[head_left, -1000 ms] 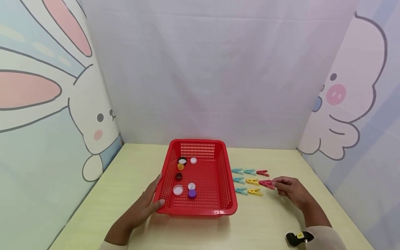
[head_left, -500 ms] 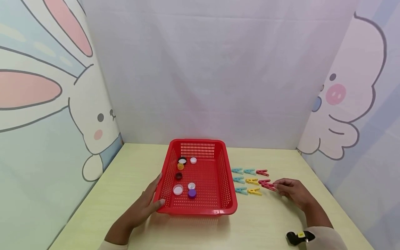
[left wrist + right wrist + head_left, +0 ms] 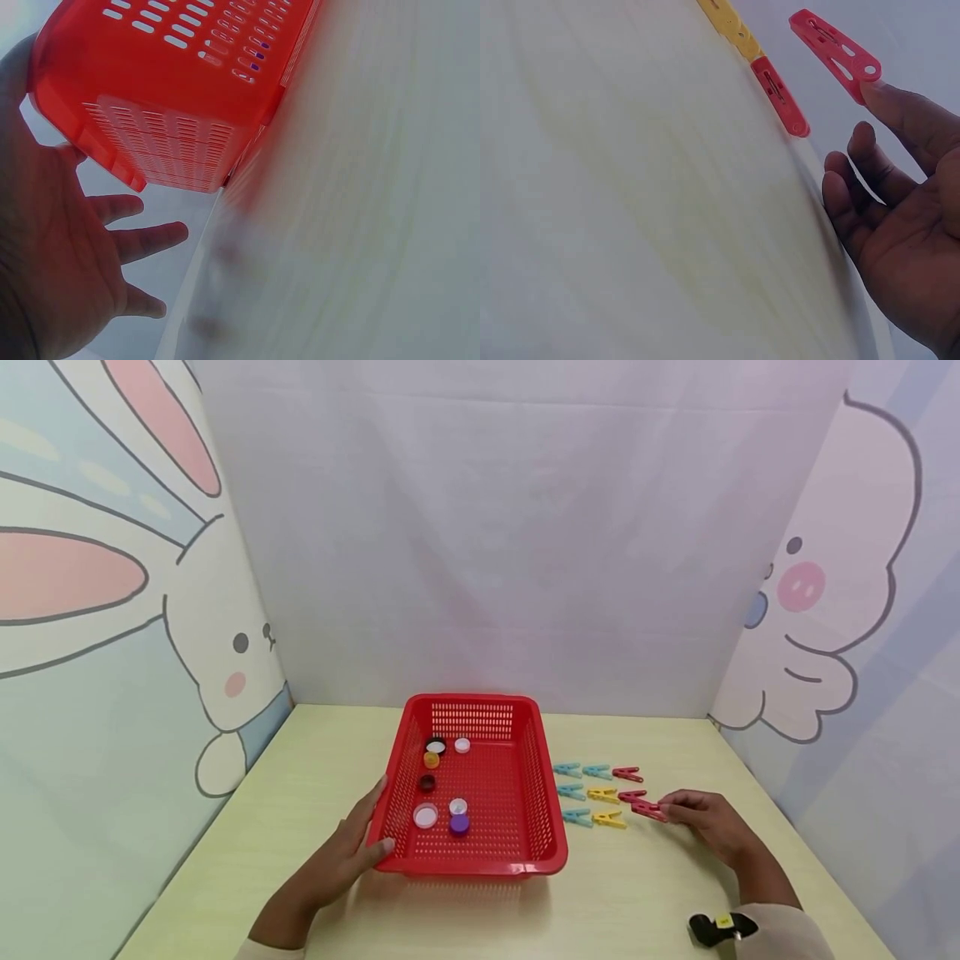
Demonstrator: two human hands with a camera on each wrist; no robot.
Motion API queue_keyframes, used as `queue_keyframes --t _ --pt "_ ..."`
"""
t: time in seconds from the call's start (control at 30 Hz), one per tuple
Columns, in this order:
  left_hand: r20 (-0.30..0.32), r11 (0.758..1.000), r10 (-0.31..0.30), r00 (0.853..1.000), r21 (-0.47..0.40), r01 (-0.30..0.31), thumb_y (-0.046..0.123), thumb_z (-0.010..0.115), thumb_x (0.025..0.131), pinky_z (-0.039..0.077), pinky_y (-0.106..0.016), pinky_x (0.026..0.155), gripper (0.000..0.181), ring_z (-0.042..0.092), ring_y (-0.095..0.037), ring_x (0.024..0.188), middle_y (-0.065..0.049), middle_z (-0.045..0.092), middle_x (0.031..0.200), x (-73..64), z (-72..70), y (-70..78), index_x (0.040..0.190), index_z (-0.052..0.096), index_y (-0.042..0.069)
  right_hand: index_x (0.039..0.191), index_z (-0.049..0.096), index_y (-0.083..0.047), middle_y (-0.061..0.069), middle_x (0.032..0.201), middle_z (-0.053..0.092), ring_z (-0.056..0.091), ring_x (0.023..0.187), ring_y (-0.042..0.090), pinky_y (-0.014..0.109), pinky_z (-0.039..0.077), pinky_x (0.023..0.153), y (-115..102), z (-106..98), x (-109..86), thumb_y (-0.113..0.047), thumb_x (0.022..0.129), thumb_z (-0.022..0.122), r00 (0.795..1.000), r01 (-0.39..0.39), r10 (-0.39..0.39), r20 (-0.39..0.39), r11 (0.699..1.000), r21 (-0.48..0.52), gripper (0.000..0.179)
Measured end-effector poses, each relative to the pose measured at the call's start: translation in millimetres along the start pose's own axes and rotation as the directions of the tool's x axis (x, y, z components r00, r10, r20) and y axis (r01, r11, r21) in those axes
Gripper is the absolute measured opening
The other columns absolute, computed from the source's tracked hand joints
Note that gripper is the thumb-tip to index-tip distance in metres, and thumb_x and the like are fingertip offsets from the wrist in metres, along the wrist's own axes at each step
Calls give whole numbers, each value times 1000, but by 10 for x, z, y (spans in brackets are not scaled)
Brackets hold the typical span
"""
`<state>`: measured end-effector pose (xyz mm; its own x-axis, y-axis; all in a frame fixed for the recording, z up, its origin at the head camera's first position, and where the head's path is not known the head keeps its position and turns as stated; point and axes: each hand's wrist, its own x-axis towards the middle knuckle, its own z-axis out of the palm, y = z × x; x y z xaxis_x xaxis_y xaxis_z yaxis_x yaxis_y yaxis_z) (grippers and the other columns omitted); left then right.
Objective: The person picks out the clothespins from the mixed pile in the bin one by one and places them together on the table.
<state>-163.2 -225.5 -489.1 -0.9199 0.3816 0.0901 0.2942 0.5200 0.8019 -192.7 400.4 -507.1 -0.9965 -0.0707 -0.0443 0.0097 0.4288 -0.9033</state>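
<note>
My right hand [image 3: 708, 822] pinches a red clothespin [image 3: 648, 811] by one end, between thumb and fingertips. In the right wrist view this clothespin [image 3: 836, 52] is raised off the table, and the other fingers curl loosely below it. Just behind it lies another red clothespin [image 3: 632, 796], in line with a yellow clothespin [image 3: 602, 794]. My left hand [image 3: 341, 860] rests against the near left corner of the red basket [image 3: 471, 867], thumb on the rim. Its other fingers [image 3: 154, 241] are straight and spread beside the basket in the left wrist view.
Several bottle caps, including a purple cap [image 3: 459, 825], lie inside the basket. Right of it are rows of clothespins: blue clothespins [image 3: 577, 817], a yellow clothespin [image 3: 608, 819] and a red clothespin [image 3: 627, 773]. A pale curtain [image 3: 487, 543] rises behind the table [image 3: 622, 902].
The right hand has drawn its red clothespin slightly right and toward the person, uncovering the red clothespin behind it. The left hand and basket stay put.
</note>
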Motion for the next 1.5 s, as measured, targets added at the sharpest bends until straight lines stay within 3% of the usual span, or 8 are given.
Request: queue_keyframes --t 0.1,0.33,0.53,0.63,0.93,1.07,1.33,1.5 --pt "8 1000 -7 1000 0 7 50 67 98 38 -87 114 101 41 -45 155 -16 30 176 5 -9 17 177 8 26 115 77 5 -5 109 77 63 102 -1 16 54 87 34 -7 -2 -17 108 69 1000 16 -16 -4 1000 -15 25" --pt "8 1000 2 1000 -15 -2 48 68 98 54 -74 108 102 43 -44 152 -17 30 176 1 5 -5 177 8 26 115 78 3 -5 112 76 61 106 -3 14 50 89 36 -9 -4 -20 108 69 999 37 -39 -26 997 -69 25" --pt "-13 1000 -4 1000 -13 4 47 65 100 45 -81 114 98 42 -42 153 -15 31 176 -5 33 -40 177 7 28 113 82 -7 -9 120 76 56 110 -11 14 45 91 33 2 12 -32 107 72 997 14 -30 -73 977 -214 27" --pt "-18 1000 0 1000 -16 0 46 64 100 41 -84 114 98 41 -43 154 -14 31 177 -5 39 -45 177 8 28 114 83 -10 -1 125 76 56 112 -10 16 45 93 41 10 24 -35 105 73 997 7 -25 -67 966 -259 28" --pt "-15 999 14 1000 -31 -14 44 66 100 60 -64 106 98 43 -41 151 -14 31 176 -3 40 -55 177 8 29 112 85 -10 6 127 73 57 111 -6 11 44 90 54 33 23 -29 103 77 999 19 -33 -43 961 -275 23" --pt "-12 1000 9 1000 -29 -9 44 66 100 62 -62 105 98 42 -41 152 -14 30 177 -4 42 -57 177 8 29 114 84 -7 7 127 72 56 110 -3 15 45 89 78 36 28 -24 103 77 999 23 -33 -37 964 -265 22" --pt "-17 1000 9 1000 -10 -10 47 65 100 36 -87 115 98 40 -45 156 -15 29 178 4 27 -46 177 7 30 112 86 -9 9 127 72 56 108 -1 17 45 88 105 51 52 -21 102 78 998 26 -41 -45 960 -279 18" --pt "2 1000 -16 1000 1 16 51 66 99 34 -88 115 101 39 -46 156 -16 29 178 -7 22 -14 177 6 28 109 86 -9 10 123 72 56 103 -1 20 45 83 91 64 45 -17 101 78 996 62 -76 -37 956 -288 14"
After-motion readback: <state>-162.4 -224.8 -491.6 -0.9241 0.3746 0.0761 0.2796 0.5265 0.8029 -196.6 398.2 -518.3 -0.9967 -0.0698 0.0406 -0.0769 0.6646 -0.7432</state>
